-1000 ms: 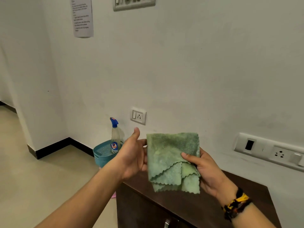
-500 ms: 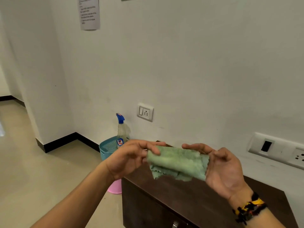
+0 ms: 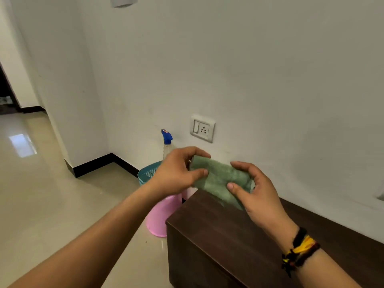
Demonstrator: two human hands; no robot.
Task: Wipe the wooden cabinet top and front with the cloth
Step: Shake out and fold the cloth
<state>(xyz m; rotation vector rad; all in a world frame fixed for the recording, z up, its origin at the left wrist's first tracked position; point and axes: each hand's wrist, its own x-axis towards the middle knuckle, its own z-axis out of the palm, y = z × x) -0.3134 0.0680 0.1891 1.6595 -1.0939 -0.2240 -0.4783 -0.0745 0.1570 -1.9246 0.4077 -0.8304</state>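
Note:
A green cloth (image 3: pixel 218 177), folded into a thick band, hangs in the air between both hands, just above the back left corner of the dark wooden cabinet (image 3: pixel 218 231). My left hand (image 3: pixel 176 173) pinches its left end with thumb and fingers. My right hand (image 3: pixel 255 192) grips its right end, thumb on the near side; a black and yellow band circles that wrist. The cabinet top runs from the middle to the lower right, and its front face drops away at the bottom edge.
Left of the cabinet, on the shiny beige floor, stands a pink bucket (image 3: pixel 162 217) with a teal basket (image 3: pixel 147 173) and a blue-capped spray bottle (image 3: pixel 167 142) on it. A wall socket (image 3: pixel 202 128) sits above. A doorway opens far left.
The cloth went from an open, flat square held up to a folded band held at both ends. Both hands have lowered toward the cabinet's back left corner, and the view has tilted down.

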